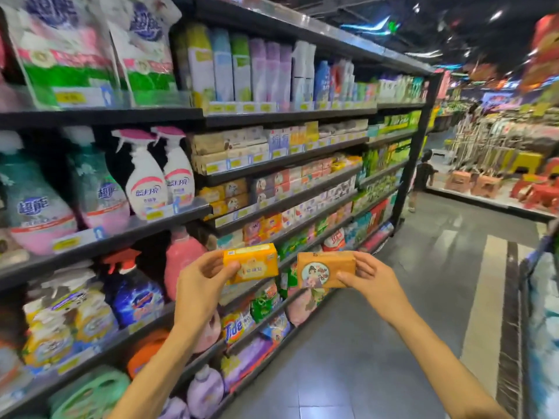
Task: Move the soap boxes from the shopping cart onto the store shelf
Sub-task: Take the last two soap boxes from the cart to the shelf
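Note:
My left hand grips a yellow-orange soap box by its left end, held up in front of the shelving. My right hand grips a brown-orange soap box with a cartoon figure on its face, by its right end. The two boxes sit side by side in the air, almost touching. Behind them the store shelf carries rows of stacked soap boxes in yellow, orange and white. The shopping cart shows only as an edge at the far right.
Detergent bottles, spray bottles and refill bags fill the shelves on the left. A grey tiled aisle runs ahead on the right. A person stands at the aisle's far end near low displays of boxes.

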The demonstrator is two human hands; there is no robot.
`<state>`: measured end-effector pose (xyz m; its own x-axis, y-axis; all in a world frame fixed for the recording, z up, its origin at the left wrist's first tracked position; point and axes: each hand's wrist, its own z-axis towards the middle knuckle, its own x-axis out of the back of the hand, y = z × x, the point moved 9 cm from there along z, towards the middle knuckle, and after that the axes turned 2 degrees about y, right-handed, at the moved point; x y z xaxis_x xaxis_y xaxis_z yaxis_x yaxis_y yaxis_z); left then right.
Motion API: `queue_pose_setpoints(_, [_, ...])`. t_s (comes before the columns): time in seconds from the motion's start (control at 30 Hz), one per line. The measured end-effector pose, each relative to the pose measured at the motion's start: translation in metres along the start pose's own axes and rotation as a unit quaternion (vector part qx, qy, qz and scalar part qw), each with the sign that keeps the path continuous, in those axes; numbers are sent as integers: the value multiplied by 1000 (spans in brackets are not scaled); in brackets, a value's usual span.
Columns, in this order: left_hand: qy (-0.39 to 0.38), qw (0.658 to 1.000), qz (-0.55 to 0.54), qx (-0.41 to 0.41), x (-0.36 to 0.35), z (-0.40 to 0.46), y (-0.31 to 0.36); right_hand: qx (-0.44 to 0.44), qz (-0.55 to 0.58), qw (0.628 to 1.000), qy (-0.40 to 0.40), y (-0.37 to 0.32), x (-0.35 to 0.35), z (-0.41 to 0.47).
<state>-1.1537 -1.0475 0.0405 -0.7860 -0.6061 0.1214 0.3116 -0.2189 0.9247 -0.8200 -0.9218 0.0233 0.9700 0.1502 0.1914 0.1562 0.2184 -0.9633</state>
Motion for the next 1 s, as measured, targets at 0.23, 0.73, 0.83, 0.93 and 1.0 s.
queue_pose_setpoints(0.23, [32, 999, 36, -20, -52, 79, -16, 21, 12, 999, -23, 8, 4, 107])
queue_pose_setpoints(0.73, [157, 984, 79, 11, -68, 225, -88, 26, 35, 985, -166, 40, -102, 334])
queue_pose_setpoints(0.83, [189, 977, 101, 19, -64, 239, -93, 47, 40, 976, -210, 45, -134, 370])
queue_pose_setpoints(0.93, [234, 964, 124, 27, -64, 246, -102, 61, 43, 963, -258, 50, -166, 403])
queue_pose_setpoints(1.0, [266, 953, 140, 35, -68, 252, -107, 69, 44, 956, -282, 55, -185, 425])
